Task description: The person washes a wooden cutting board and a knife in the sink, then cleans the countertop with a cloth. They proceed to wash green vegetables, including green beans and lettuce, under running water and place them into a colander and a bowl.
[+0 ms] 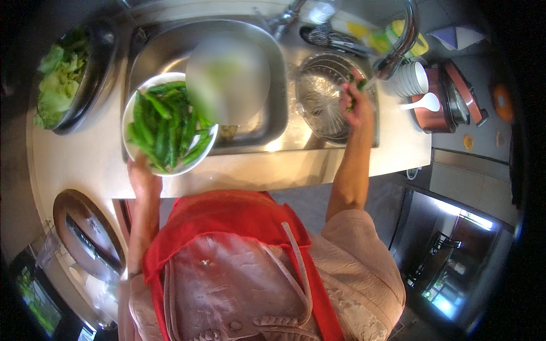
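My left hand (145, 172) grips the near-left rim of a white bowl (200, 158), tilted towards the sink edge. Long green peppers (164, 123) fill the bowl. Over at the right, my right hand (357, 104) is closed around some dark green pieces (351, 100), probably peppers, partly hidden by the fingers. It is beneath the chrome faucet (399, 53), above the round small basin (309, 81) with wire-like rings and splashing water. Left of it lies the large steel sink basin (279, 85), partly covered by a blurred patch.
A dark metal bowl of lettuce (59, 89) stands at the far left. Stacked white cups (409, 80), a white spoon (426, 102) and a reddish pot (431, 81) are at the right. A round lid (85, 238) lies near the left counter edge. Utensils (332, 40) sit behind the small basin.
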